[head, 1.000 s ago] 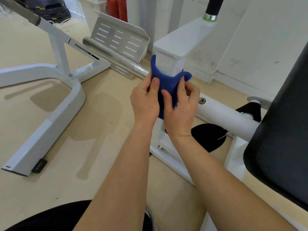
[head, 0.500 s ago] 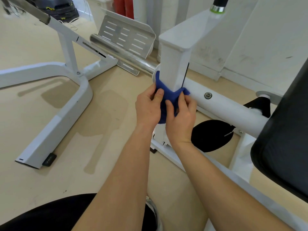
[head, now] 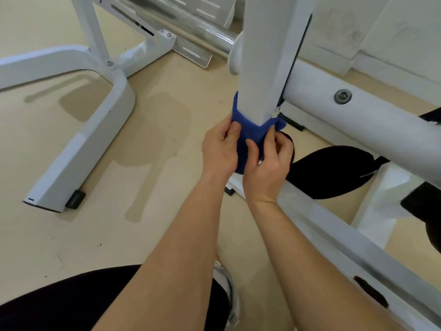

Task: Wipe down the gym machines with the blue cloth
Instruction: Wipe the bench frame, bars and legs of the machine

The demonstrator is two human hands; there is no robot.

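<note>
Gripping: left hand (head: 220, 149) and right hand (head: 267, 161) both hold a closed grip, fingers curled on the soft blue cloth (head: 249, 130), wrapped round the white square metal post (head: 260, 68) low on the machine. Step: wiping the post. Next, judged: slide cloth along it, pressure even.

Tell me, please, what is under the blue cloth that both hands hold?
The blue cloth wraps the white square metal post. Its wrapped stretch is hidden by the cloth, the left hand and the right hand.
</note>
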